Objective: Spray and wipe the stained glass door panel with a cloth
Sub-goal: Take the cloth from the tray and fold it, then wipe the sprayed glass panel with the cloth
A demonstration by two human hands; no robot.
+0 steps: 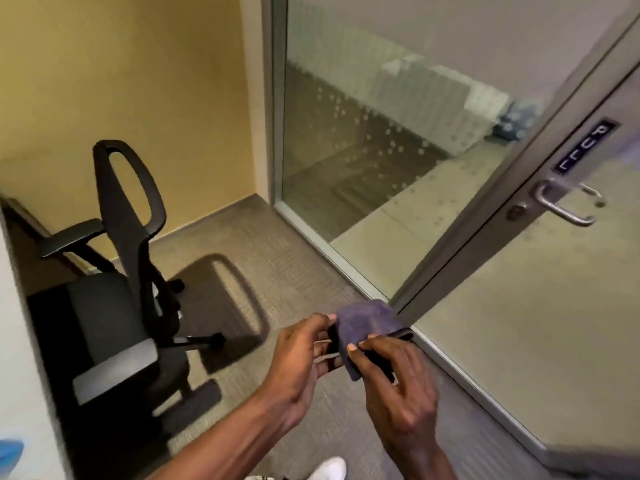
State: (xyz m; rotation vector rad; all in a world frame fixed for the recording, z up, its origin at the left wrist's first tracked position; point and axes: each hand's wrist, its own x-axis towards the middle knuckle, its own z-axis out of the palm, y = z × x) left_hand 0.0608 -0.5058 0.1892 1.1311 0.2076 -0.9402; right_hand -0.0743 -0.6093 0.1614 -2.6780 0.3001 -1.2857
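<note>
A small purple cloth [363,327] is held low in front of me by both hands. My left hand [301,358] pinches its left edge and my right hand [394,379] pinches its lower right edge, with a dark strap or object under the fingers. The glass door panel [519,323] stands at the right in a grey metal frame, with a steel lever handle [564,202] and a dark "PULL" label [585,147]. A fixed glass panel [363,133] with a frosted dot pattern is beside it. No spray bottle shows.
A black office chair [121,271] stands at the left on grey carpet, by a yellow wall [121,81]. A white shoe [329,469] shows at the bottom edge. A blue object [10,452] peeks in at the lower left corner.
</note>
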